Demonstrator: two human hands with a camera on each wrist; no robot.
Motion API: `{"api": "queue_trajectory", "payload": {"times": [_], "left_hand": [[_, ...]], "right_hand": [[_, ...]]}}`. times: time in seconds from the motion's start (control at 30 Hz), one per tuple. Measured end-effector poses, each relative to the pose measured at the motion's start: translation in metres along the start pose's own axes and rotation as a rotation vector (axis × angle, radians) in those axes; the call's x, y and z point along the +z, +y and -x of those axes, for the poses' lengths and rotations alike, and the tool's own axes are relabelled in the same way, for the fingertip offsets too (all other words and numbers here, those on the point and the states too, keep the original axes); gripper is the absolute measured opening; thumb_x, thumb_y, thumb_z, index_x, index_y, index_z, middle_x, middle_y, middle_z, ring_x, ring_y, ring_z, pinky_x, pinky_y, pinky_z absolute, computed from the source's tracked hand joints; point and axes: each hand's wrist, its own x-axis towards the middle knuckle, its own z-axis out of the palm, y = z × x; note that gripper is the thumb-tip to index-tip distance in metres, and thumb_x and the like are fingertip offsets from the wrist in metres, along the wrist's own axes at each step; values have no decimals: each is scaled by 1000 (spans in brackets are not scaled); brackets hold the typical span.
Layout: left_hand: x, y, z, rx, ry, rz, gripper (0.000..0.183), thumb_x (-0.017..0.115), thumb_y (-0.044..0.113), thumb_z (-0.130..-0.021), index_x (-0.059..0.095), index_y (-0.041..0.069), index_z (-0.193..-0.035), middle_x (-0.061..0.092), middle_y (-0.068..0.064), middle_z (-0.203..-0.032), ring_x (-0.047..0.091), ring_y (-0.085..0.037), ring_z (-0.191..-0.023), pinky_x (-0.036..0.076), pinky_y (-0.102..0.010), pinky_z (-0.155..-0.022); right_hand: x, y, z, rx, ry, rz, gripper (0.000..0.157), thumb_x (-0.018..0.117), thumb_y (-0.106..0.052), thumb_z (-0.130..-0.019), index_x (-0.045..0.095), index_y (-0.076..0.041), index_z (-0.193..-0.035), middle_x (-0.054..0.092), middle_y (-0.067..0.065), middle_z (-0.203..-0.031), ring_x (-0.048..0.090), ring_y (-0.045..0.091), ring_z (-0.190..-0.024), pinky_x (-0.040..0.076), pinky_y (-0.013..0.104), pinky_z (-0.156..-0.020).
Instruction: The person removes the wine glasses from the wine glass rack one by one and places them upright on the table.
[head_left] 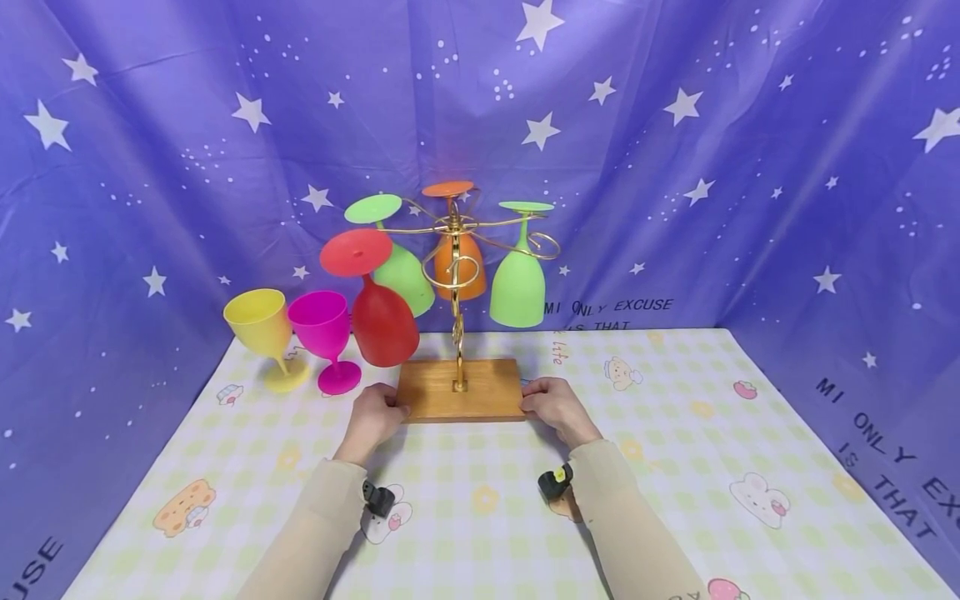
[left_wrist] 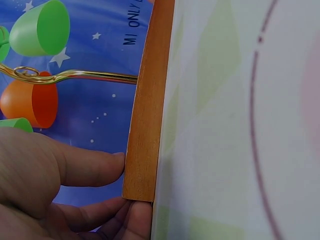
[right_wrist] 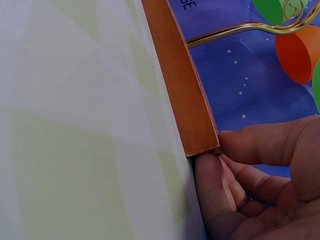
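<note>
A gold wire wine glass rack (head_left: 491, 393) on a wooden base stands mid-table. My left hand (head_left: 375, 421) grips the base's left end, thumb (left_wrist: 97, 165) on top and fingers at its end face. At the right end, my right hand (head_left: 558, 408) holds the base likewise, its thumb (right_wrist: 260, 142) on the upper edge. Upside down from the wire arms hang a red goblet (head_left: 384, 325), an orange goblet (head_left: 468, 262), a left green goblet (head_left: 405, 279) and a right green goblet (head_left: 519, 292). The front wire loop (head_left: 437, 282) holds no goblet.
A yellow goblet (head_left: 262, 325) and a magenta goblet (head_left: 322, 325) stand upright left of the rack. The table wears a checked cloth (head_left: 675, 500) with cartoon prints. A purple starry curtain (head_left: 637, 167) hangs behind and at both sides.
</note>
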Motion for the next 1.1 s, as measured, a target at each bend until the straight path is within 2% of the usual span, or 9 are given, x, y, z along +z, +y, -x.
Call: {"api": "queue_trajectory", "payload": {"times": [0.47, 0.67, 0.87, 1.1], "left_hand": [[0, 1, 0, -31, -9, 19, 34, 69, 8, -80, 61, -9, -109, 64, -18, -99, 59, -29, -86, 50, -42, -80], [1, -1, -1, -32, -6, 12, 33, 69, 8, -80, 62, -8, -108, 64, -18, -98, 58, -29, -87, 50, -42, -81], [0, 1, -1, -25, -10, 14, 32, 69, 8, -80, 62, -8, -106, 65, -17, -97, 58, -29, -85, 50, -42, -79], [0, 3, -1, -26, -10, 15, 32, 69, 7, -80, 63, -8, -107, 65, -17, -97, 59, -29, -85, 50, -42, -79]], "right_hand": [[0, 0, 0, 11, 4, -2, 18, 63, 7, -81, 63, 8, -99, 61, 15, -95, 62, 18, -78, 55, 31, -73], [-3, -2, 0, 33, -27, -77, 17, 60, 3, -86, 61, 9, -101, 63, 16, -97, 63, 20, -81, 55, 31, -75], [-8, -5, 0, 22, -58, -137, 22, 49, 3, -88, 58, 12, -106, 61, 20, -97, 63, 21, -77, 56, 32, -72], [-15, -11, 1, -28, -2, -259, 29, 49, -5, -94, 56, 15, -113, 62, 18, -91, 63, 19, -73, 56, 33, -73]]}}
